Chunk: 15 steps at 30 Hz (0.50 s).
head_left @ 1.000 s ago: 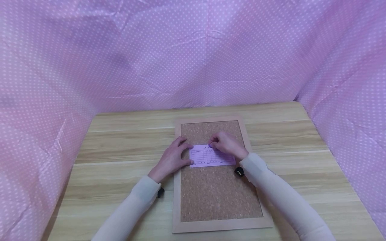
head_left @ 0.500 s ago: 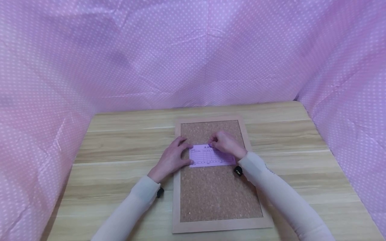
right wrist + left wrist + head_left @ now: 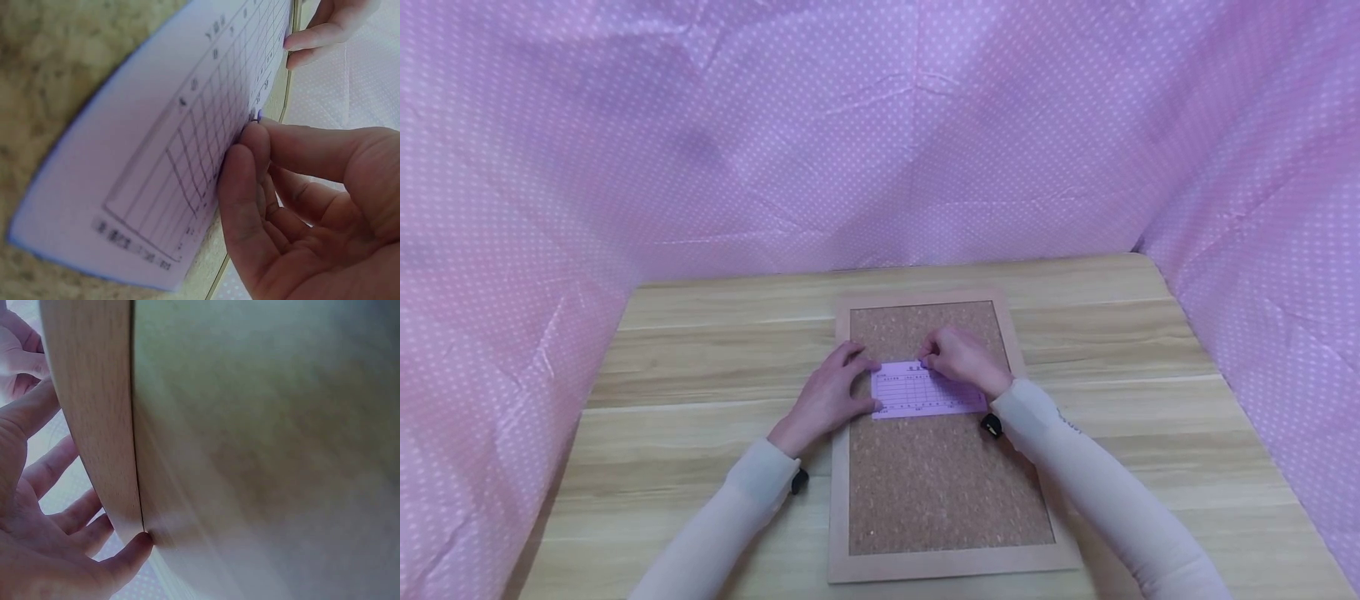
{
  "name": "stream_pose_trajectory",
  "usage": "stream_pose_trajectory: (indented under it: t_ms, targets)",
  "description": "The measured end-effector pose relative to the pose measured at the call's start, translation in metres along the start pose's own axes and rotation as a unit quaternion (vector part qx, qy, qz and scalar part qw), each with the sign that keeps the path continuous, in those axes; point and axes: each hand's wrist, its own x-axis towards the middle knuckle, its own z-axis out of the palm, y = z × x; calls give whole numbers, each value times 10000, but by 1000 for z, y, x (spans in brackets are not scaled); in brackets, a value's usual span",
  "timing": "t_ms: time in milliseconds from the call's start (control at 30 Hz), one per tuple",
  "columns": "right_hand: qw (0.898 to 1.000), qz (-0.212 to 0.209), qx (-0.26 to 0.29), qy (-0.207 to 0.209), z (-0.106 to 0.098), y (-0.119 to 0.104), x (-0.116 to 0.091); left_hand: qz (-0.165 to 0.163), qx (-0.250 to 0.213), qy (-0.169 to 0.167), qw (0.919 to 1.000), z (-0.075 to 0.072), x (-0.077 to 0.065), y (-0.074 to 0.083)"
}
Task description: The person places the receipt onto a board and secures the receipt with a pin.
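Observation:
A purple printed form slip (image 3: 925, 396) lies flat across the framed cork board (image 3: 951, 483). My left hand (image 3: 827, 392) rests at the slip's left end, thumb at the lower corner and a fingertip at the upper one. In the left wrist view, fingers of that left hand (image 3: 56, 512) spread along the board's wooden frame (image 3: 94, 400). At the slip's top edge, near its middle, my right hand (image 3: 962, 358) pinches a small purple push pin (image 3: 259, 115) between thumb and index finger. Most of the pin is hidden by the fingertips.
The board lies on a light wood-grain table (image 3: 715, 333). Pink polka-dot cloth (image 3: 880, 167) hangs behind the table and along both sides. A small black device (image 3: 991, 426) sits at the right wrist, another black device (image 3: 800, 480) at the left.
Hardly anything differs. Both hands keep their places on the slip, and the right wrist has shifted very slightly to the left.

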Motion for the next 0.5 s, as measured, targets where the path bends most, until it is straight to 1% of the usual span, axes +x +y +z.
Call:
stream_pose_trajectory:
  t_ms: [100,300,500]
  targets:
    - [9999,-31,-96,2,-1,-2,0,11,17,6,10000,0,0,0]
    - [9996,65,-267,-11,-1,-4,0,42,59,33,10000,1,0,0]
    - [9987,35,-500,-13,1,-5,2,37,54,50,10000,1,0,0]
